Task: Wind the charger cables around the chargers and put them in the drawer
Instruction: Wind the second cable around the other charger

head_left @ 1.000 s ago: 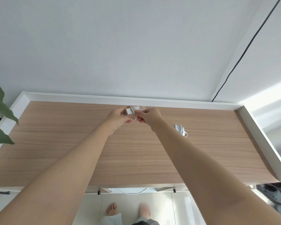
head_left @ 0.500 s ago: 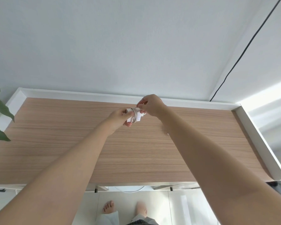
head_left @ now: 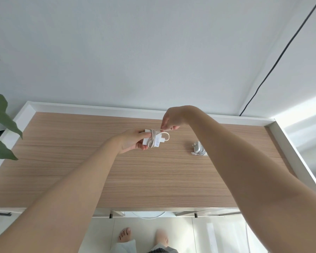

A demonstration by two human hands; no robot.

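My left hand (head_left: 133, 139) grips a white square charger (head_left: 154, 140) above the middle of the wooden desk (head_left: 80, 161). Several turns of its white cable (head_left: 152, 141) lie around the charger body. A short loop of that cable curves off to the right, and my right hand (head_left: 171, 120) pinches its end just above the charger. A second white charger (head_left: 199, 148) with its cable wound on it lies on the desk to the right, partly hidden behind my right forearm. No drawer front shows.
A raised white rim (head_left: 285, 143) runs along the back and sides of the desk. Green plant leaves (head_left: 0, 125) hang over the left edge. A black cord (head_left: 274, 66) runs down the wall at the right. My bare feet (head_left: 124, 234) stand on the pale floor below the desk's front edge.
My right hand lifted and drew the cable end up and over the charger, leaving a loop at the right. The second charger came back into view beside my right forearm.
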